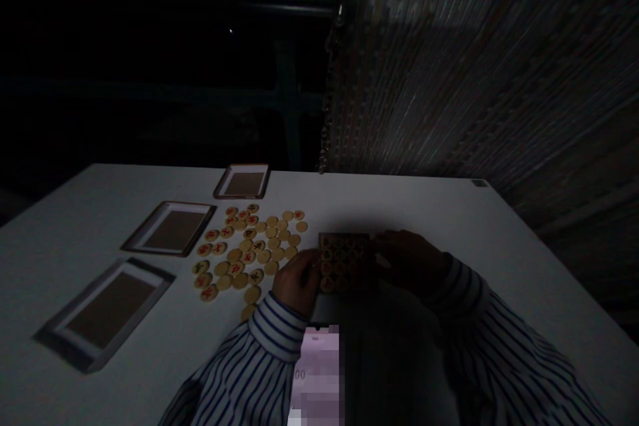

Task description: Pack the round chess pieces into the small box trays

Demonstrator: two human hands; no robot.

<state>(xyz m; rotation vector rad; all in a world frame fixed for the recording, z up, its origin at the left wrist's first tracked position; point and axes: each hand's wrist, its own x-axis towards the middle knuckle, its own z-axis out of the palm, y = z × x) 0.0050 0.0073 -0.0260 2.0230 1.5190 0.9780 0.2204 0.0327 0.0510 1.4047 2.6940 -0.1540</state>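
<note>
A small dark box lies on the white table in front of me, with rows of round Chinese chess pieces in it. At its left side my left hand is curled, fingers closed on the edge. My right hand grips the right side, thumb bent around a small gap; deep shadow hides its fingertips. Left of the box, many loose wooden Chinese chess pieces are spread out. Some show red or black characters, others are blank side up.
Three shallow open trays stand on the left: a near one, a middle one and a far one. A lit phone is at the near edge, between my forearms. Behind the table hangs a bead curtain. The room is dim.
</note>
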